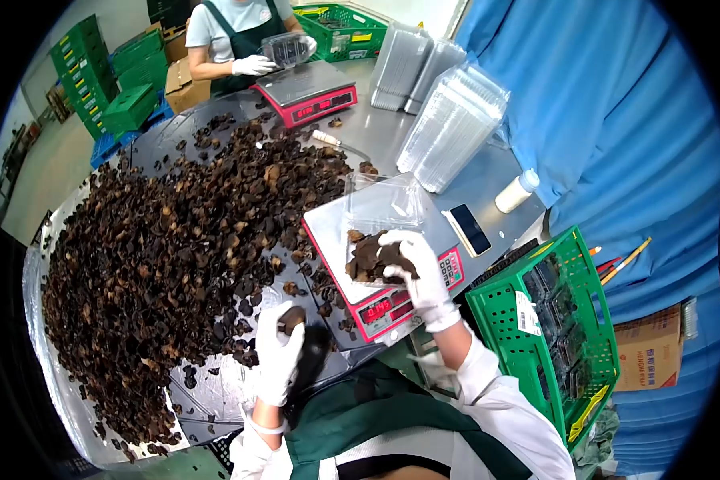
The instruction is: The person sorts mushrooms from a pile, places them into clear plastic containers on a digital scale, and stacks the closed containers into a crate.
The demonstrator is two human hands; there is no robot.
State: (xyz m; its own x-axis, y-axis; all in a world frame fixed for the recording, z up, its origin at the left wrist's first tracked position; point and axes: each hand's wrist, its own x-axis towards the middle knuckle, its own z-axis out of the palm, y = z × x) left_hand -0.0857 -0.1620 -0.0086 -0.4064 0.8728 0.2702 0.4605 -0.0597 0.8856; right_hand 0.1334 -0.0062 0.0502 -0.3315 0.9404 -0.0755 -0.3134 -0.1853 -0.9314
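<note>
1. The left hand (pixel 275 356) grasps a dark fungus piece (pixel 291 320) between thumb and fingers, just above the worktop's near edge, between pile and scale.
2. The right hand (pixel 424 276) bends over fungus pieces in the open plastic clamshell (pixel 355 270); I cannot tell whether it grips or only steadies them.
3. The clamshell rests on the red-rimmed digital scale (pixel 325 226) near the worktop's near edge, presumably so its load registers; the hinged lid tips away, leaving the mouth reachable.
4. The fungus pile (pixel 160 256) spreads to the worktop (pixel 380 146)'s left edge, apparently within left-hand reach.
5. Nested clear containers (pixel 456 124) stand towards the right edge, probably to save room.
</note>
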